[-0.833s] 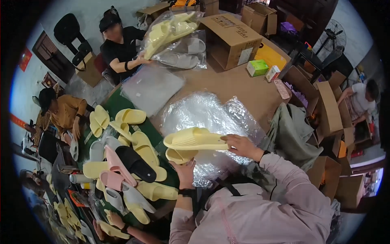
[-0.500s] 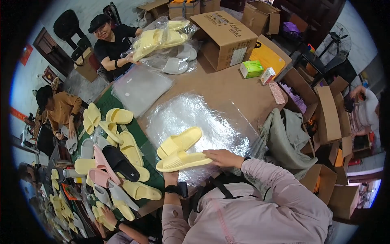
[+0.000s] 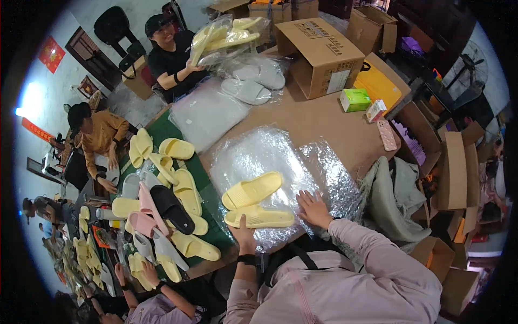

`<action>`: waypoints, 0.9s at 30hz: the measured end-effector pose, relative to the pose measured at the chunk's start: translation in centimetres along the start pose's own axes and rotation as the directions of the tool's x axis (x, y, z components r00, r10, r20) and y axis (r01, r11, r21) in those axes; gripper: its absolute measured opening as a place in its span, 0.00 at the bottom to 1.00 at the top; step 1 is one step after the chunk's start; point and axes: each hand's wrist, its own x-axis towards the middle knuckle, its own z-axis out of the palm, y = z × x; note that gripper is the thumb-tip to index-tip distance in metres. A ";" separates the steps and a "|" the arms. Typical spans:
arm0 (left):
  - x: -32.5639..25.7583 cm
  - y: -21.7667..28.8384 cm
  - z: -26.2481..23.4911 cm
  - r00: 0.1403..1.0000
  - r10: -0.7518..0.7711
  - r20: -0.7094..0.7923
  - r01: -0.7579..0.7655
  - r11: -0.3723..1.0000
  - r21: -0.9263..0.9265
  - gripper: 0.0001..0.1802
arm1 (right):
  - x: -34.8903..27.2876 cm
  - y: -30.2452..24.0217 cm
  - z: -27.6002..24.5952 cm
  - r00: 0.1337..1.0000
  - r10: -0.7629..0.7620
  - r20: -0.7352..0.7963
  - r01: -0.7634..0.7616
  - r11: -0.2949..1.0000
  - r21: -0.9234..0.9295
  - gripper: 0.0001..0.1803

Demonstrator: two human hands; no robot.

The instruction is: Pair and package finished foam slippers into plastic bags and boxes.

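Two pale yellow slippers lie side by side on a stack of clear plastic bags (image 3: 313, 178) in front of me. My left hand (image 3: 244, 236) is closed on the left end of the nearer slipper (image 3: 264, 217), its thumb showing at the near edge. The farther slipper (image 3: 252, 190) rests just beyond it, with neither hand on it. To the right, my right hand (image 3: 314, 209) lies palm down with fingers spread on the plastic, apart from the slippers and holding nothing.
A pile of loose slippers (image 3: 171, 209) in yellow, pink, grey and black covers the green mat at left. Across the table a person (image 3: 171, 59) holds bagged yellow slippers (image 3: 226, 38). A cardboard box (image 3: 321, 56), tissue pack (image 3: 355, 100) and phone (image 3: 386, 135) are at far right.
My right hand has let go of the nearer slipper and moved right onto the plastic bags. The left hand keeps its hold. Across the table, the bagged yellow slippers are tilted differently.
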 end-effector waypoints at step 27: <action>-6.1 15.9 -10.9 0.892 0.450 0.043 -0.432 0.877 -0.213 0.14 | 14.6 -13.4 -2.5 0.923 0.359 0.142 -0.381 0.790 0.480 0.25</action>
